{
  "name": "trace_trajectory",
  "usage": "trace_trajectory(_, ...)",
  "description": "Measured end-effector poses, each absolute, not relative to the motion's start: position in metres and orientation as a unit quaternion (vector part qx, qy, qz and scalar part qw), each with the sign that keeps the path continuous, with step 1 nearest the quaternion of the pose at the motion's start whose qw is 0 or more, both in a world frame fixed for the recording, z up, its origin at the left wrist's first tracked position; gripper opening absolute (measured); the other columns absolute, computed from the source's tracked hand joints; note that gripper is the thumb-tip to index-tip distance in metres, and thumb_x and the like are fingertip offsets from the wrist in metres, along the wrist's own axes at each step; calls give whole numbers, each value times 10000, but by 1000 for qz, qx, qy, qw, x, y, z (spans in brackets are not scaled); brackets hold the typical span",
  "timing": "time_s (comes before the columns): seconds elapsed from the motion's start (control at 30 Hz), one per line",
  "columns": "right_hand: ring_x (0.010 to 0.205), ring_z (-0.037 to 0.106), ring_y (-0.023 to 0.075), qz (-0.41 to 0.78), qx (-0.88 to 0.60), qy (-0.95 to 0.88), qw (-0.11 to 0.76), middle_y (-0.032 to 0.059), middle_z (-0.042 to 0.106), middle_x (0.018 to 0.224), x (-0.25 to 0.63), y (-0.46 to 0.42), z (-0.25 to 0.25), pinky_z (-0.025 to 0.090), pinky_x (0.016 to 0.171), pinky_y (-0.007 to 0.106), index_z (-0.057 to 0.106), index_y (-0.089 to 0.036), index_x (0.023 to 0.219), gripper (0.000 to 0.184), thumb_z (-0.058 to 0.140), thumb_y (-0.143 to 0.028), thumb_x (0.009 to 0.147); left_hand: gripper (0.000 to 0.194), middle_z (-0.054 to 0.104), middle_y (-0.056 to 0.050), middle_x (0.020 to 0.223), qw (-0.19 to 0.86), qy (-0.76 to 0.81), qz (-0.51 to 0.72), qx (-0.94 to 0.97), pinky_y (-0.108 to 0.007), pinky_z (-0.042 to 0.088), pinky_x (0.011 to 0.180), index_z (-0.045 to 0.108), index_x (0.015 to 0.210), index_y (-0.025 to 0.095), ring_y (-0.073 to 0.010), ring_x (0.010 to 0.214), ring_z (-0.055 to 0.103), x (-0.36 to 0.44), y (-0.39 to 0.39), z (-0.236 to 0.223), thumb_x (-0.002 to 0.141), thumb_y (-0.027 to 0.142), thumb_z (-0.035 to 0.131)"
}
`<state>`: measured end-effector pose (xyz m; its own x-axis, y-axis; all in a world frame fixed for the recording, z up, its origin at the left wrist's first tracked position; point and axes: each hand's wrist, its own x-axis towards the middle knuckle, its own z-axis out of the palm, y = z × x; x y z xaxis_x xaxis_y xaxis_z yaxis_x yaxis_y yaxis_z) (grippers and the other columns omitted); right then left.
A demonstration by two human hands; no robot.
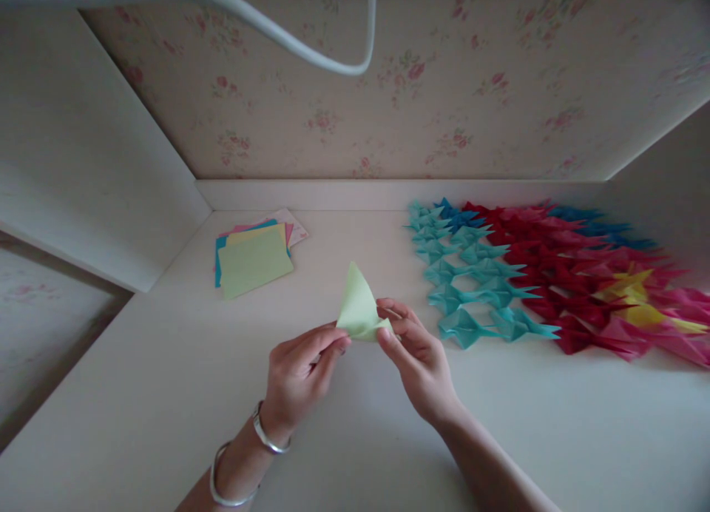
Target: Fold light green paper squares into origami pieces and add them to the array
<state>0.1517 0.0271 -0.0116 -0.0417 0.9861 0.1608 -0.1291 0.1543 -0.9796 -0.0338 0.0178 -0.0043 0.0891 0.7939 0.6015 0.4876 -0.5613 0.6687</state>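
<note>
I see the left hand [302, 371] pinching the lower left corner of a pale green, part-folded paper sheet [358, 305] over the flat white tabletop [349, 438], the right hand [424, 364] gripping its lower right edge between thumb and fingers. Folding seems in hand; the next move likely calls for a steady hold and careful creasing

light-green folded paper [356, 305], to its right turquoise, red, pink, yellow and blue pointed paper figures [549, 268], to its left green, yellow, blue and pink paper sheets [255, 260], beyond it beige rose-patterned wallpaper [416, 127]
</note>
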Motion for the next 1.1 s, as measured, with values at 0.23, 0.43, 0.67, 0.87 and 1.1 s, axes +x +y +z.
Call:
trace_trajectory(0.23,924,636,189,522,-439,-438,585,50,697,961,147,28,-18,491,800,286,723,-210,744,136,731,-297,848,143,788,-26,772,392,518,513,561,-227,630,608,745,977,170,-162,647,753,-22,16,-6,868,252,700)
trace_trajectory(0.43,896,656,211,500,-469,-431,587,58,732,928,148,29,-16,517,799,317,723,-207,735,142,754,-321,813,460,800,-63,888,526,516,509,445,-298,655,683,631,1255,143,-204,784,761,-17,19,-5,843,321,730)
trace_trajectory(0.67,824,674,201,509,-492,-388,590,54,755,890,145,29,-18,532,756,318,732,-206,756,150,799,-341,760,253,797,-68,903,544,516,479,457,-255,644,685,748,1064,158,-196,796,767,-19,20,-4,878,321,692)
trace_trajectory(0.87,679,633,161,509,-499,-372,595,25,728,742,143,30,-17,504,634,280,704,-201,747,187,819,-349,732,232,796,-53,865,545,516,471,464,-248,637,686,750,1051,164,-181,755,766,-19,19,-4,885,310,684)
trace_trajectory(1.1,702,675,181,509,-507,-350,601,33,747,763,143,32,-19,526,637,280,682,-200,823,250,837,-355,703,202,785,-51,856,525,513,457,503,-263,624,709,739,1003,174,-191,759,762,-18,20,-5,888,322,666)
